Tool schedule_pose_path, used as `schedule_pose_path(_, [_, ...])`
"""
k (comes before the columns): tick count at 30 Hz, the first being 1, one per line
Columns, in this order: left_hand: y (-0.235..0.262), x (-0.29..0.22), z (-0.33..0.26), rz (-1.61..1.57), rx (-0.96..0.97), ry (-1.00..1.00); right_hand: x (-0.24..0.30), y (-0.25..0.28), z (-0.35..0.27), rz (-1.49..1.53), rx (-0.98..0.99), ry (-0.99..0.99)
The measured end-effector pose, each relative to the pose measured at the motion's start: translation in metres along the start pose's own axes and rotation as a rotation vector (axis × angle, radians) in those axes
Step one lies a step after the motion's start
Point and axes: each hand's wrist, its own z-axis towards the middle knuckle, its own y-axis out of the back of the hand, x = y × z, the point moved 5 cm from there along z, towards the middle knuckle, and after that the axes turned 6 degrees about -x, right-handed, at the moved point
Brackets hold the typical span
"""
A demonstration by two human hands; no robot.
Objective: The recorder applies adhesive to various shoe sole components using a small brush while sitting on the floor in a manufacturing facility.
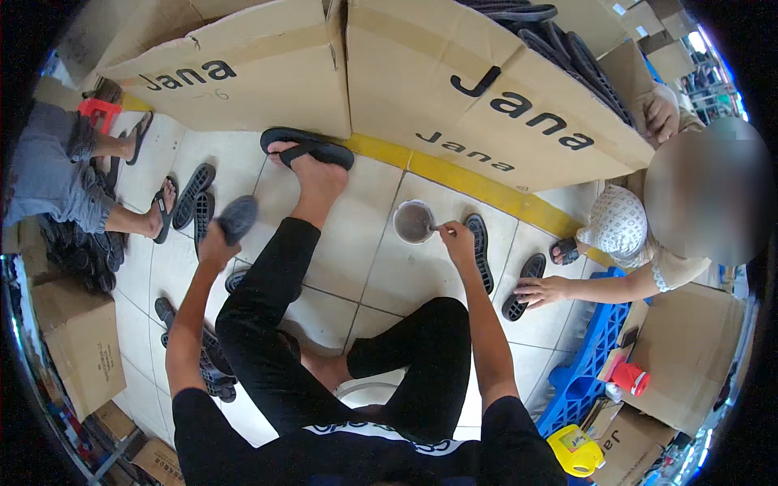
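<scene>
My left hand (pixel 215 237) is raised over the tiled floor and grips a dark shoe sole (pixel 237 218) by its lower end. My right hand (pixel 456 238) holds a small brush whose tip dips into a round tin (pixel 414 221) of grey-brown glue standing on the floor. Right of that hand a black sole (pixel 480 247) lies tread up. My outstretched leg in black trousers ends in a foot wearing a black flip-flop (pixel 309 147) against the cardboard boxes.
Large cardboard boxes (pixel 494 89) line the far side, one filled with black soles. More soles (pixel 194 194) lie at left by a seated person's feet. A person at right rests a hand (pixel 541 289) beside another sole (pixel 523 285). A blue pallet (pixel 587 356) and yellow bottle (pixel 575 450) sit lower right.
</scene>
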Motion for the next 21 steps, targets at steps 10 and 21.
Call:
schedule_pose_path(10, [0.160, 0.038, -0.207, -1.426, -0.454, 0.907, -0.025, -0.014, -0.002, 0.343, 0.042, -0.090])
schedule_pose_path(21, [0.148, -0.117, -0.262, -1.779, 0.041, 0.764, -0.040, -0.024, -0.006, 0.140, -0.245, -0.046])
